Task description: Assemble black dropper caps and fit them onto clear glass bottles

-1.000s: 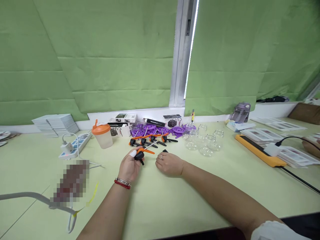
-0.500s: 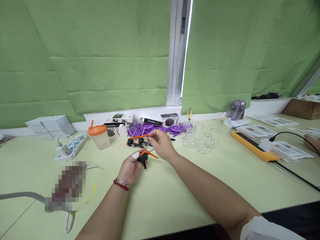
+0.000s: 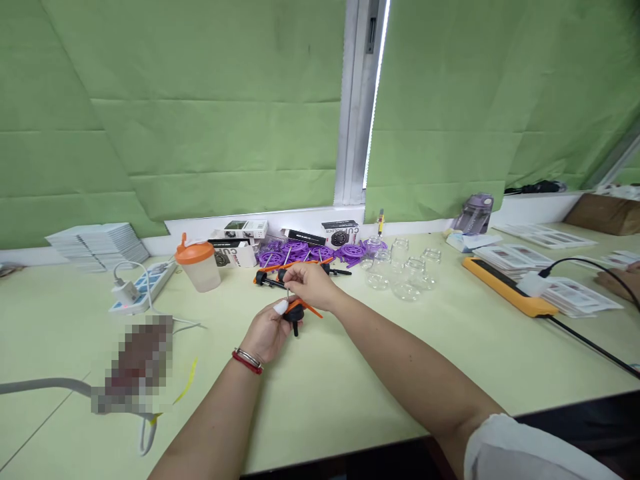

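Observation:
My left hand point(image 3: 267, 335) is closed around a small black-and-orange plastic part point(image 3: 295, 315), its thumb on top. An orange arm sticks out to the right and a black stub points down. My right hand point(image 3: 315, 285) pinches a thin metal rod point(image 3: 287, 293) that stands upright over the part; its lower end is hidden by my left thumb. Just behind my hands lie similar black-and-orange parts point(image 3: 270, 280), partly covered by my right hand. Beyond them is a heap of purple plastic rings point(image 3: 296, 251).
Several clear glass cups point(image 3: 406, 290) stand right of my hands. To the left are an orange-lidded cup point(image 3: 200, 267) and a white power strip point(image 3: 163, 280). Small boxes point(image 3: 245, 229) line the wall. A yellow-and-black power strip point(image 3: 505, 287) lies right, near another person's hand point(image 3: 620, 281).
My right hand has moved slightly left and down with the rod, which now stands more upright. The part in my left hand has shifted a little right. The other person's hand has moved left.

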`<state>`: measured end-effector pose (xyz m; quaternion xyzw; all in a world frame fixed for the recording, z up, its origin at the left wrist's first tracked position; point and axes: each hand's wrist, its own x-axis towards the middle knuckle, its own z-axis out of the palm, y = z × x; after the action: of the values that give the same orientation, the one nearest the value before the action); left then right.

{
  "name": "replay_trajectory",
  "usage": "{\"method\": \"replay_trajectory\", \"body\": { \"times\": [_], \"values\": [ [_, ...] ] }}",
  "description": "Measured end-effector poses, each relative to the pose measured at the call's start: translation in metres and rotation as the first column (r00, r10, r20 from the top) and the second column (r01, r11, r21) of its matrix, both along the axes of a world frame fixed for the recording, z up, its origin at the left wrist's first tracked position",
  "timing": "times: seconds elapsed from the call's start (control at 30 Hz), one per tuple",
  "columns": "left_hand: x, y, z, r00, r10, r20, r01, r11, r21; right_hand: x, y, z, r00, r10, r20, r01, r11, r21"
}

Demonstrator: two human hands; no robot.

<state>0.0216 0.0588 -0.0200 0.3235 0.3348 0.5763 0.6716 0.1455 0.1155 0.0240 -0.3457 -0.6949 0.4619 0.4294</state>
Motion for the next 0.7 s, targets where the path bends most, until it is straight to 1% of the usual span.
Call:
{"method": "replay_trajectory", "body": {
  "times": [0.1, 0.17, 0.3, 0.4, 0.5, 0.6, 0.7],
  "values": [
    [-0.001, -0.001, 0.001, 0.999, -0.031, -0.011, 0.031, 0.999, 0.025, 0.0, 0.002, -0.003, 0.995, -0.081, -0.057, 0.079, 0.996, -0.04],
    [-0.002, -0.001, 0.001, 0.998, -0.061, -0.016, 0.061, 0.997, 0.041, 0.001, 0.003, -0.007, 0.995, -0.097, -0.035, 0.096, 0.995, -0.012],
    [-0.002, 0.001, -0.001, 0.998, -0.068, -0.016, 0.068, 0.997, 0.034, 0.005, -0.001, -0.01, 0.99, -0.009, 0.141, -0.008, 0.993, 0.118],
    [-0.003, 0.002, -0.003, 0.999, -0.051, -0.019, 0.051, 0.998, 0.033, 0.01, -0.006, -0.007, 0.969, -0.001, 0.247, -0.04, 0.986, 0.163],
    [-0.003, 0.004, -0.005, 0.999, -0.043, -0.024, 0.044, 0.998, 0.052, 0.015, -0.011, -0.004, 0.93, 0.002, 0.368, -0.081, 0.977, 0.2],
    [-0.004, 0.006, -0.005, 0.999, -0.031, -0.02, 0.032, 0.998, 0.053, 0.02, -0.015, -0.003, 0.91, -0.008, 0.415, -0.126, 0.947, 0.295],
    [-0.004, 0.008, -0.005, 1.0, 0.021, 0.019, -0.022, 0.997, 0.078, 0.023, -0.018, -0.005, 0.891, 0.008, 0.454, -0.211, 0.893, 0.398]
  ]
}}
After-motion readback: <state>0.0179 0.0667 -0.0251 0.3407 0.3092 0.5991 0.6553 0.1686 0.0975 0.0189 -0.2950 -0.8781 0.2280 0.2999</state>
